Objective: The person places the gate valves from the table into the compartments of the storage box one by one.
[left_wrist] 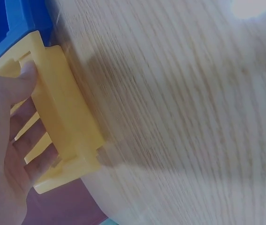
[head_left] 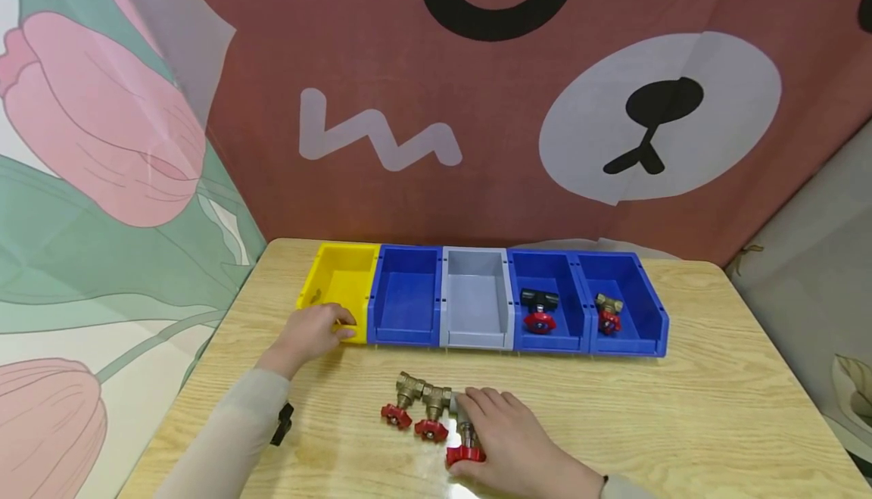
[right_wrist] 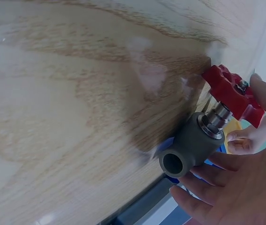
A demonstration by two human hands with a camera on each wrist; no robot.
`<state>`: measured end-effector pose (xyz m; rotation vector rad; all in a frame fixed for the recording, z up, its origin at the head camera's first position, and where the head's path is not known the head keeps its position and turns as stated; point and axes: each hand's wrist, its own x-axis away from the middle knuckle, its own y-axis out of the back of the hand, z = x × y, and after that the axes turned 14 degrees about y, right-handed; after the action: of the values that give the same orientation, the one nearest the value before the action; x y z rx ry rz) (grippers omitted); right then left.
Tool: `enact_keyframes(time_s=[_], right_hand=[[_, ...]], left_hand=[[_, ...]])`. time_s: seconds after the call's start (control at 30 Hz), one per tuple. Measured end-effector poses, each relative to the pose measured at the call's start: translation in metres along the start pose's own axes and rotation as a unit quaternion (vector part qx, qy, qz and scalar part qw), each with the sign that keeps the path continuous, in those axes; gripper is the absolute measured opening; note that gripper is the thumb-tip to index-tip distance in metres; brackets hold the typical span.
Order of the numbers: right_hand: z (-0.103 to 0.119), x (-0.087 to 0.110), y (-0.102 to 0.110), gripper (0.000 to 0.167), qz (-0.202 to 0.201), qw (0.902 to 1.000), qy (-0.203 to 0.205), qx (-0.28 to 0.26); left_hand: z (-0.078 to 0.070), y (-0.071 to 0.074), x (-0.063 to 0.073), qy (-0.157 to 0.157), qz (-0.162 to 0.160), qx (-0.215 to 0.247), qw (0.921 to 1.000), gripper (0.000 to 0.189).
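We saw the wooden table (head_left: 647,423) spread beneath both hands, and a row of bins (head_left: 409,336) ahead of the right hand. The left hand (head_left: 316,332) was at the yellow bin (head_left: 344,279), fingers reaching inside — their tips were hidden, so we could not tell whether it held anything. We saw the right hand (head_left: 511,438) partly closed, holding a grey valve (right_wrist: 193,145) between thumb and fingers — two brass valves (head_left: 436,396) lay just left of it.
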<state>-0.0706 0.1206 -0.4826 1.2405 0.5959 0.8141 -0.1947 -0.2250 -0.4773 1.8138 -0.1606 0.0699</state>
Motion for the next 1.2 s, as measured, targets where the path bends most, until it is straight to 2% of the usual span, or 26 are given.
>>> enact_keyframes(time_s=[0.27,0.6,1.2], right_hand=[[0.002,-0.002,-0.001,0.099,0.009,0.9998,-0.015,-0.014],[0.006,-0.009,-0.005,0.097,0.04,0.9979,-0.04,-0.032],[0.004,-0.011,-0.008,0.099,-0.006,0.9973,-0.052,-0.053]], left_hand=[[-0.003,0.002,0.001,0.012,-0.011,-0.007,0.9998,0.013],[-0.01,0.0,-0.001,0.025,-0.025,-0.044,0.9984,0.008],[-0.009,0.0,-0.003,0.05,-0.017,-0.044,0.9976,0.008]])
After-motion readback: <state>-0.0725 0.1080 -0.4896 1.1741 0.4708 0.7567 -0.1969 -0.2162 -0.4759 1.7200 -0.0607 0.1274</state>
